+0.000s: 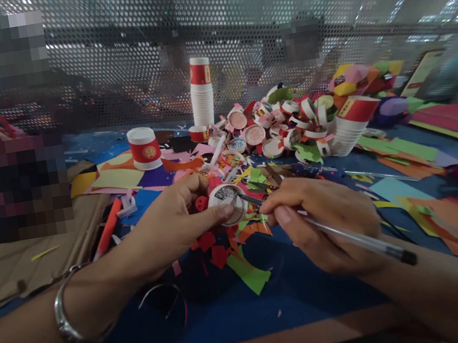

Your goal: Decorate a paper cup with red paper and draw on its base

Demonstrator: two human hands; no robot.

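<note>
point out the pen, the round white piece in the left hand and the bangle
Pen (347,235): head view, on its clear barrel
Round white piece (224,195): head view, on its marked face
Bangle (61,317): head view, on its silver band

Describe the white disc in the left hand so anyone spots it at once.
Find the heap of cup pieces on the blue table. Nearer the camera, the left hand holds the white disc near the tip of the pen in the right hand. Unlike the discs heaped behind, it is held and bears dark strokes.
</note>
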